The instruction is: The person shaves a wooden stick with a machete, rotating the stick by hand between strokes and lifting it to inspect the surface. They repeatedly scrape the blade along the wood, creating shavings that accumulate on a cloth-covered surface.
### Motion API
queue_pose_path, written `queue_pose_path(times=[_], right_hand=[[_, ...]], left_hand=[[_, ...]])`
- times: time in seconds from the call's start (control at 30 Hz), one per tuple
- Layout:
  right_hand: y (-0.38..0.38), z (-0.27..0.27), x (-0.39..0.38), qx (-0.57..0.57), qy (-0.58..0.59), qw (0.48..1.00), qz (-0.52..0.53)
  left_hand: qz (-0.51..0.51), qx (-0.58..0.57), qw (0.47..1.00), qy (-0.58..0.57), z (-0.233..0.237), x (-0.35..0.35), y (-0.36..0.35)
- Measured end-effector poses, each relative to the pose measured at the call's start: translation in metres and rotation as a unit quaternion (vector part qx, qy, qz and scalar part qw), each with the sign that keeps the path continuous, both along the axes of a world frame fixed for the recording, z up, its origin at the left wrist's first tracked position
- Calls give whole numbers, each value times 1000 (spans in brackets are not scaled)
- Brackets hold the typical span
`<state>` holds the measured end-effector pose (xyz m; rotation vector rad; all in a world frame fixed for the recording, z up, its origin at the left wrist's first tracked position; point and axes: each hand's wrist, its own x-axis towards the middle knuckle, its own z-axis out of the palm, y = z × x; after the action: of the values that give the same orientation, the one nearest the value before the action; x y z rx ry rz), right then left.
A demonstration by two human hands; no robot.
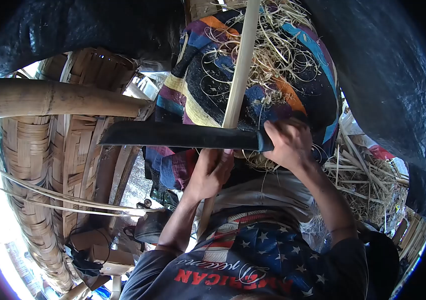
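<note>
My right hand is closed around the handle of a machete. Its long dark blade points left and lies crosswise over a pale bamboo strip. Just below the blade, my left hand grips the same strip, whose lower end shows beneath the wrist. The strip runs from the top of the view down toward my body. A striped multicoloured cloth covers my lap under the strip. Thin curled shavings lie heaped on the cloth; the blade hides where it meets the strip.
A thick bamboo pole juts in from the left, before a woven bamboo wall. Thin strips stretch across the lower left. More bamboo scraps are piled at right. Dark plastic sheeting hangs along the upper right.
</note>
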<state>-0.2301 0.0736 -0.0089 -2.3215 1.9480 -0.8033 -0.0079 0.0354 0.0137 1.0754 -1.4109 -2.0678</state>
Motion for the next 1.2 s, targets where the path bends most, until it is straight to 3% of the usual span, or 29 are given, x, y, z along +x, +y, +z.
queue_pose_path(times=[0.1,0.33,0.43,0.53,0.57,0.63,0.7,0.8,0.9,0.97,1.0,1.1,1.2], right_hand=[[-4,0,-1,-21,7,1000,-1],[-18,-9,-14,-126,21,992,13],[-19,-14,-21,-135,51,990,1],[-25,-5,-42,-101,45,993,-36],[-25,-7,-55,13,43,978,-204],[-45,7,-94,98,74,926,-358],[-56,17,-113,67,72,907,-411],[-47,19,-107,25,39,923,-382],[-19,17,-69,-36,-9,959,-281],[2,-2,-52,34,0,973,-230],[8,18,-34,53,-25,986,-158],[15,10,-12,74,-57,995,-40],[16,6,-1,85,-53,995,-12]], left_hand=[[55,-52,997,25,-4,-3,9],[17,-54,998,2,-3,-3,10],[21,-75,997,-10,-1,-7,7],[2,-17,1000,-5,1,2,7],[8,4,1000,0,6,7,9],[8,11,1000,-11,0,19,15],[4,64,998,18,-6,23,15],[22,87,995,53,-8,27,-3],[26,96,993,69,-7,26,-13],[5,112,988,108,-9,25,-16],[3,113,988,105,-8,24,-16],[-17,139,980,140,-9,20,-14],[-25,133,978,155,-9,19,-10]])
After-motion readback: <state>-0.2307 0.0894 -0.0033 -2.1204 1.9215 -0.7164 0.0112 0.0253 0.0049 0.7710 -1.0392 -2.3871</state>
